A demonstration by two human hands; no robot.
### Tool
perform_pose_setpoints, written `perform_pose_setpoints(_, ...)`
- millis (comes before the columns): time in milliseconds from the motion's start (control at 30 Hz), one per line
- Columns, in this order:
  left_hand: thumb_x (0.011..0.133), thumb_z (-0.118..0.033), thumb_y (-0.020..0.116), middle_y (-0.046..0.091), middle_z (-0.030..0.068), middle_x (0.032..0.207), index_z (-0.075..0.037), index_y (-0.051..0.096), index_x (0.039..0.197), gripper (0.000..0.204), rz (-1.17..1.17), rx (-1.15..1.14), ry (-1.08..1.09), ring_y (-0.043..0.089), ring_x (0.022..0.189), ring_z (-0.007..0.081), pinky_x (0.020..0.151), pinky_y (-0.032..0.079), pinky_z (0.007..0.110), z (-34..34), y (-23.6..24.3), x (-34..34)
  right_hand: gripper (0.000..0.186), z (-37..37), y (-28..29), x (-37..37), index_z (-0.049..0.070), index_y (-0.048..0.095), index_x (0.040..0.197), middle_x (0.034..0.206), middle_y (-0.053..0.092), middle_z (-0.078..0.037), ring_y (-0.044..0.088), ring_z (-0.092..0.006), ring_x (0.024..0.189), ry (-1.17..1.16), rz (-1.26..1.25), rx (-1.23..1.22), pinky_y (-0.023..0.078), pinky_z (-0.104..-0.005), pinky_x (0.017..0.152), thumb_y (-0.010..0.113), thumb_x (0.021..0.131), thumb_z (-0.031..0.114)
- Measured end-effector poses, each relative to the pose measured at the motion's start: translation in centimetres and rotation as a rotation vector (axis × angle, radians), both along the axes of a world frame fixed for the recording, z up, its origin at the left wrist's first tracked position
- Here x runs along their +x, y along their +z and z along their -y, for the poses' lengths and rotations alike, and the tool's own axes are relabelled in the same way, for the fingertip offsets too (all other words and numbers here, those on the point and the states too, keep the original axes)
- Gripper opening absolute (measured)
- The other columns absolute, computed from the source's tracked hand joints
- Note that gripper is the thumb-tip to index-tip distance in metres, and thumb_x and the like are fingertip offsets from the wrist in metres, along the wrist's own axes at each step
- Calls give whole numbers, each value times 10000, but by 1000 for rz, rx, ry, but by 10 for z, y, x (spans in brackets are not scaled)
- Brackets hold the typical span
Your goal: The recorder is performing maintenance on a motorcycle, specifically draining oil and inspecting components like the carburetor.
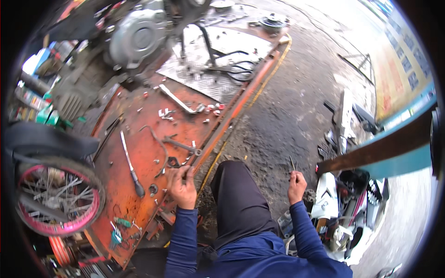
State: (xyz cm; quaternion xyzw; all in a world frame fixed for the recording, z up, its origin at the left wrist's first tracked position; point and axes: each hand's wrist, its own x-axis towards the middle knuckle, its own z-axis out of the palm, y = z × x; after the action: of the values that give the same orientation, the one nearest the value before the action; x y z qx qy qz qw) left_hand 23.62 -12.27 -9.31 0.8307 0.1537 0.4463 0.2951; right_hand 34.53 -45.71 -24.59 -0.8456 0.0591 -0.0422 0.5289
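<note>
"What is the right hand [296, 187] doing?"

"It's curled with thumb and fingers closed on a slim piece [292, 163], which pokes up from the top of the fist, out over the floor [287, 120]. It's too small to tell what kind of part it is."

"And the left hand [183, 189]?"

"Raised at the near edge of the orange tabletop [116, 199], fingers bent and drawn in toward the thumb. I cannot tell whether the tips meet or pinch something small."

"What lies close to it?"

"Just beyond its fingertips, a metal bar with a ringed end [183, 145], and next to that a bent rod [160, 144]. To its left, a screwdriver-like tool [132, 164] with a dark handle, the handle end nearer the hand."

"Farther out?"

"Past the bar, a long silver wrench [178, 99], then a patterned metal plate [190, 76] with dark bent rods on it. Well to the left of the left hand there's a pink-rimmed wheel [54, 198]."

"Between the two hands?"

"The person's knee [238, 185] in dark trousers. A yellow cord [265, 84] runs along the tabletop's side, passing just right of the left hand."

"Right of the right hand?"

"A white panel [326, 199], near the wrist, among heaped parts."
</note>
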Motion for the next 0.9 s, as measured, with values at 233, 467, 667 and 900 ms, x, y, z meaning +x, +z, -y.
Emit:
perform_pose_setpoints(233, 853, -121, 659, 617, 83, 915, 23, 637, 897, 152, 12, -466, -10, 591, 856, 207, 822, 474, 306, -6, 47, -27, 174, -200, 173, -24, -40, 603, 759, 872, 649, -106, 620, -191, 748, 712, 269, 422, 469, -283, 686, 571, 881, 79)
perform_pose_setpoints(467, 920, -659, 116, 90, 110, 1554, -59, 90, 1489, 827, 405, -890, -292, 62, 1432, 244, 1145, 77, 415, -16, 90, -82, 620, -348, 223, -110, -32, 240, 1429, 1530, 143, -198, 129, -324, 1418, 1424, 383, 614, 92, -398, 1141, 311, 991, 401)
perform_pose_setpoints(667, 940, -628, 199, 203, 176, 1515, -3, 219, 1449, 806, 254, -586, 95, 134, 1423, 257, 1146, 77, 402, -56, 96, -127, 708, -374, 254, -169, 44, 224, 1462, 1482, 279, -164, 255, -242, 1366, 1483, -538, 855, 170, -338, 1122, 291, 972, 550)
perform_pose_setpoints(900, 901, -132, 618, 630, 33, 783, 6, 630, 978, 158, 89, -589, 334, 574, 683, 76, 603, 458, 220, -106, 91, -132, 103, -305, 207, -38, -24, 667, 804, 715, 669, -54, 592, -79, 668, 991, 299, 508, 460, -231, 598, 653, 835, 74)
